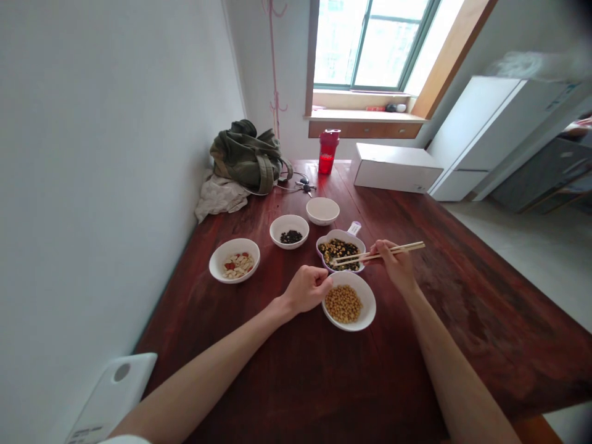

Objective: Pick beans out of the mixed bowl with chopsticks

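My right hand [391, 264] is closed round a pair of wooden chopsticks [401, 248]. Their tips reach into a purple-rimmed, scalloped dish [317, 245] with a short handle, which holds mixed yellow and black beans [340, 250]. Just in front of that dish is a white bowl [367, 311] of yellow soybeans [343, 303]. My left hand [307, 288] is closed at this bowl's left rim, thumb and curled fingers against the edge. Farther left stand a white bowl [277, 228] with black beans [291, 237] and another bowl [217, 262] with pale, nut-like slices and reddish pieces [238, 265].
A white bowl [322, 211] with nothing visible inside stands behind the dish. At the table's [277, 376] far end are a green bag [247, 154], keys [306, 185], a red bottle [328, 151] and a white box [395, 166]. A white device [113, 394] sits by the left wall.
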{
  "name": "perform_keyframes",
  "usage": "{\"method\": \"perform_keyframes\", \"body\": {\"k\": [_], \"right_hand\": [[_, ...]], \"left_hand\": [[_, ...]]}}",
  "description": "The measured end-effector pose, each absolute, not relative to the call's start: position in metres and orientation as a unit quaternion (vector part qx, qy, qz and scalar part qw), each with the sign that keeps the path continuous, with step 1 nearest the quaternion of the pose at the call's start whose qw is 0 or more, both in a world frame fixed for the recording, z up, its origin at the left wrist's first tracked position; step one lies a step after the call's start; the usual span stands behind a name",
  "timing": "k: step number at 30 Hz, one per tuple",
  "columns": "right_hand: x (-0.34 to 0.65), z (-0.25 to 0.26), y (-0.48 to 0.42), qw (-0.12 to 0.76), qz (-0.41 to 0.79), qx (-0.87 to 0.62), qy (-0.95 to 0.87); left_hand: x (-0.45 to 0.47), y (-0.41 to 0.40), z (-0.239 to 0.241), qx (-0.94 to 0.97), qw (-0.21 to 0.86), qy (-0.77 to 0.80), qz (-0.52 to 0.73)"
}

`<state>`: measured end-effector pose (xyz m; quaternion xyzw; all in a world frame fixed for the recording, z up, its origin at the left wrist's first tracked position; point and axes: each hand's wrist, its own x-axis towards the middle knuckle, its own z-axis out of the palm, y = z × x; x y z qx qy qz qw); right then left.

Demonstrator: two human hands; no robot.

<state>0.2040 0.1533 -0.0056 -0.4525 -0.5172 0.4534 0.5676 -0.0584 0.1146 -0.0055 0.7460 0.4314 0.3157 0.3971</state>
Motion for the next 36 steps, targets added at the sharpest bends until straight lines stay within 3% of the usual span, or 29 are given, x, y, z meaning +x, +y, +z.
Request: {"method": "perform_keyframes", "body": {"k": [19, 28, 36], "right_hand": [[0.199, -0.011, 0.152, 0.555, 0.421, -0.472, -0.541], [0.209, -0.012, 0.158, 0.610, 0.433, -0.452, -0.486], [0.202, -0.005, 0.152, 0.551, 0.430, -0.478, -0.532]], "left_hand": [[-0.059, 0.114, -0.007, 0.747, 0.392, 0.432, 0.319], [-0.058, 0.114, -0.005, 0.749, 0.389, 0.433, 0.315], [-0.058, 0.114, -0.005, 0.748, 0.389, 0.435, 0.317]]}}
